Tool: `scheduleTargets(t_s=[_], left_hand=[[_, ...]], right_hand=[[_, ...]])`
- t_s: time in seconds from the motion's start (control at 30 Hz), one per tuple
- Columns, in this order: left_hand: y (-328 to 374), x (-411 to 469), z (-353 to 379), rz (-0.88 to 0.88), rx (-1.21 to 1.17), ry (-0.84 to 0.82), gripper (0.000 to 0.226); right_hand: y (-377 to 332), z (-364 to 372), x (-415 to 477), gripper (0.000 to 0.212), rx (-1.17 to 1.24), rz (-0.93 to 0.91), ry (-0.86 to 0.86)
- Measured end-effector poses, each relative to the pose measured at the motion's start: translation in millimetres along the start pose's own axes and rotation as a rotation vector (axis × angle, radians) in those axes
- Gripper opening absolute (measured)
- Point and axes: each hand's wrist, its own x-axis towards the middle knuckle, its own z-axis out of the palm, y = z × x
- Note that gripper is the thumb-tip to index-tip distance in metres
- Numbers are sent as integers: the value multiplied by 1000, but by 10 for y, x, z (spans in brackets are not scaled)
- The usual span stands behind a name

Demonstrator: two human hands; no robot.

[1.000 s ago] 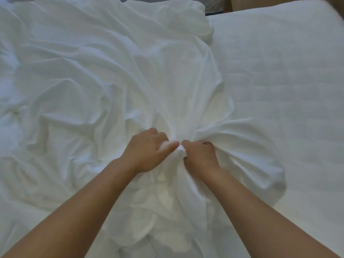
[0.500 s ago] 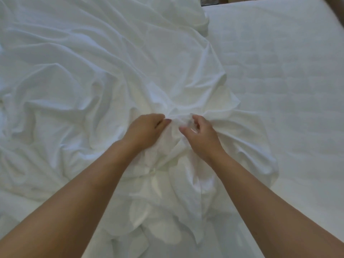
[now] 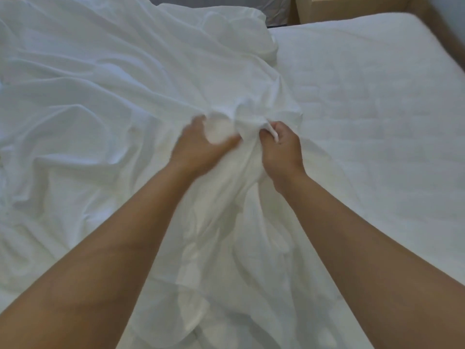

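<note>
Left hand (image 3: 201, 149) and right hand (image 3: 283, 152) both clutch the bunched sheet (image 3: 120, 91) near the middle of the bed (image 3: 377, 109) — apparently hunting its hem; feed fabric evenly, no tugging.

Soft, even, cool light, fairly bright. Faint grey shadows lie in the folds of the sheet (image 3: 100, 127), darker toward the near edge. Motion blur smears the left hand (image 3: 198, 147) and right hand (image 3: 281, 149). The mattress (image 3: 377, 96) bows at its far right corner from lens distortion, and the whole frame is slightly soft.
</note>
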Motion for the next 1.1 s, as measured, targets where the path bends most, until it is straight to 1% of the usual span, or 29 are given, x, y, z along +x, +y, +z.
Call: scheduleTargets(t_s=[0.03,0.07,0.1,0.13,0.2,0.23,0.27,0.3,0.33,0.37,0.4,0.43,0.5,0.53,0.57,0.6,0.67,0.7,0.73,0.8,0.83,0.87,0.9,0.93,0.97,1.0,1.03,1.07,1.1], left_hand=[[11,-56,100,44,-4,-155,60],[11,-110,202,78,-30,-240,39],[6,-107,279,84,-80,-233,29],[5,-55,304,40,-87,-171,30],[-17,125,208,-130,43,-14,32],[-49,254,104,-231,88,76,34],[-119,403,-18,-292,80,188,35],[-166,538,-140,-354,58,259,36],[-212,635,-239,-392,16,318,37],[-220,651,-286,-409,-33,375,38],[-179,591,-279,-372,-32,442,40],[-127,498,-226,-262,35,469,44],[-75,193,-30,202,320,482,54],[-69,43,55,426,440,461,58],[-71,-92,127,560,519,404,57],[-98,-169,175,580,581,299,57],[-194,-237,258,362,709,13,62],[-265,-234,298,252,767,-92,64],[-321,-219,318,185,792,-154,64],[-380,-175,320,143,769,-234,54],[-382,-144,311,155,719,-260,50],[-377,-102,304,181,664,-283,50],[-366,-64,289,204,605,-296,54],[-355,-34,267,219,548,-292,62],[-342,-16,239,218,520,-283,72],[-335,-4,233,204,532,-274,82],[-331,-7,254,185,582,-274,87],[-342,-19,303,178,646,-274,87],[-353,-23,365,184,704,-262,83]], right_hand=[[26,-18,22,16,50,19,-55],[62,-26,36,17,76,24,-122],[114,-31,52,18,75,24,-185],[170,-35,62,25,39,33,-227],[325,-78,74,55,-170,56,-225],[405,-103,80,67,-368,51,-232],[467,-120,68,73,-613,34,-266],[515,-128,48,69,-840,15,-320],[563,-123,42,58,-976,2,-370],[596,-112,50,44,-1001,-6,-356],[594,-95,59,30,-924,-17,-285],[580,-83,80,21,-789,-21,-177],[532,-62,151,20,-518,-31,12],[510,-52,192,19,-412,-48,48],[485,-52,225,15,-362,-75,32],[463,-51,238,15,-403,-112,-47],[532,-37,206,46,-803,-130,-326],[601,-40,164,52,-995,-139,-419],[664,-49,121,44,-1111,-196,-430],[714,-105,84,17,-1180,-377,-344],[703,-142,102,13,-1153,-434,-287],[704,-179,168,14,-1077,-431,-181],[671,-223,289,16,-953,-353,-36],[598,-270,421,19,-821,-220,111],[529,-318,533,21,-722,-91,232],[478,-343,607,22,-685,-26,302],[449,-331,619,25,-737,-29,292],[435,-285,566,31,-832,-82,217],[438,-221,457,40,-926,-189,141]])
